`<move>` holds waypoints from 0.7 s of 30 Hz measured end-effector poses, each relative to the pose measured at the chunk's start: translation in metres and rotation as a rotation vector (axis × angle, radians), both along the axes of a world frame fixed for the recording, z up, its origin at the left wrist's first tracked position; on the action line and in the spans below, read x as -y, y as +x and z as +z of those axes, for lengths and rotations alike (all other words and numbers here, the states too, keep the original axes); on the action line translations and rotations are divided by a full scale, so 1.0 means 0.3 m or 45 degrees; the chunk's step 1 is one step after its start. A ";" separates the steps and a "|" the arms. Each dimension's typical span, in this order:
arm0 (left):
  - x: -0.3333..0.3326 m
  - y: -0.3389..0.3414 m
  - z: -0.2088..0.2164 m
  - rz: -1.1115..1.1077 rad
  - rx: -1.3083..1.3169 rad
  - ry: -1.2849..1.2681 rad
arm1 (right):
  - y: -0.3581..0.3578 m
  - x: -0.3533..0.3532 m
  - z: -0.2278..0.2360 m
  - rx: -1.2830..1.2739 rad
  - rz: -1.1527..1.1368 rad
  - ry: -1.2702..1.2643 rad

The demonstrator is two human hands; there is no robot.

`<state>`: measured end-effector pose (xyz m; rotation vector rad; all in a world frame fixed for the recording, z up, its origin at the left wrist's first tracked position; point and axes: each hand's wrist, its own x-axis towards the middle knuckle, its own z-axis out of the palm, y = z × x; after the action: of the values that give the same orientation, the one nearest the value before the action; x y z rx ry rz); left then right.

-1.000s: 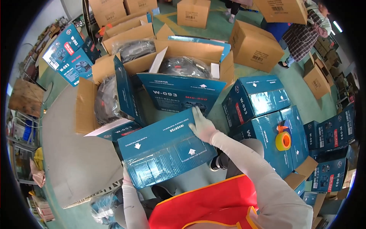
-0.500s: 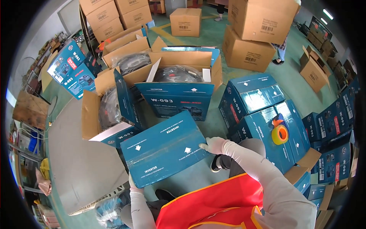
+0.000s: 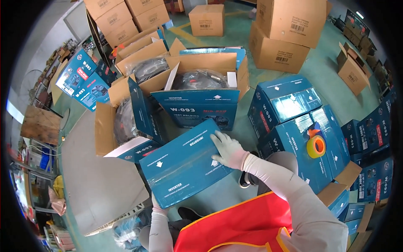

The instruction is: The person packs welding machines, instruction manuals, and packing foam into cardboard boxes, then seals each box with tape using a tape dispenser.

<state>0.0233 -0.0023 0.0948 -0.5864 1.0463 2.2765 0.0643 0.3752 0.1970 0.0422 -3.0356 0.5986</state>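
Currently, left to right, I see a grey panel (image 3: 100,168) reaching up beside the closed blue carton (image 3: 184,164), open cartons (image 3: 197,110) crowding its far edge, and green floor (image 3: 243,130) showing before the stacked blue boxes (image 3: 294,145). The carton sits slantwise mid-view, just beyond a red apron (image 3: 239,218); its face carries white arrows, white print and a glossy lengthwise seam. At its lower left edge the left hand (image 3: 155,203) is mostly hidden, so I can't tell how its fingers stand; the right hand (image 3: 228,152) lies over the right end, fingers slightly spread. The carton's underside is out of my sight.
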 end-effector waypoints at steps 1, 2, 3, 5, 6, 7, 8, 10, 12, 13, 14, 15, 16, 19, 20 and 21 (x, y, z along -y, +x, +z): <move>-0.017 0.009 -0.002 -0.003 -0.022 0.041 | -0.022 -0.002 0.002 -0.120 0.083 0.046; -0.023 0.019 -0.009 -0.006 -0.043 0.084 | -0.033 0.004 -0.003 -0.113 0.089 0.036; -0.045 0.020 -0.008 -0.055 -0.045 0.118 | -0.045 0.003 -0.005 -0.099 0.038 0.100; -0.072 0.051 0.001 -0.127 0.105 0.083 | -0.066 -0.008 -0.006 -0.076 -0.007 0.166; -0.105 0.066 0.026 -0.201 0.246 0.054 | -0.074 -0.027 -0.003 -0.012 -0.095 0.173; -0.131 0.082 0.031 -0.327 0.209 -0.077 | -0.080 -0.051 0.000 0.054 -0.183 0.181; -0.151 0.088 0.021 -0.316 0.210 -0.073 | -0.088 -0.071 0.010 0.114 -0.267 0.189; -0.188 0.106 -0.016 -0.516 0.234 -0.082 | -0.103 -0.141 -0.037 0.126 -0.466 0.115; -0.256 0.129 -0.021 -0.505 0.280 -0.125 | -0.090 -0.222 -0.070 0.303 -0.651 0.168; -0.273 0.146 -0.021 -0.489 0.319 -0.179 | -0.082 -0.247 -0.101 0.302 -0.704 0.143; -0.277 0.157 -0.031 -0.487 0.327 -0.171 | -0.075 -0.268 -0.133 0.300 -0.758 0.117; -0.278 0.159 -0.037 -0.500 0.312 -0.169 | -0.073 -0.269 -0.141 0.308 -0.760 0.122; -0.279 0.161 -0.040 -0.513 0.295 -0.167 | -0.072 -0.271 -0.147 0.244 -0.748 0.113; -0.276 0.170 -0.056 -0.514 0.271 -0.199 | -0.069 -0.265 -0.149 0.145 -0.767 0.095; -0.278 0.166 -0.061 -0.511 0.239 -0.182 | -0.072 -0.262 -0.142 0.103 -0.793 0.083; -0.278 0.168 -0.066 -0.523 0.239 -0.181 | -0.072 -0.259 -0.135 0.123 -0.806 0.081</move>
<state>0.0735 0.0812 0.0749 -0.5692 1.1237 1.7685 0.0427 0.4528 0.1564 -0.9229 -2.8935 0.4493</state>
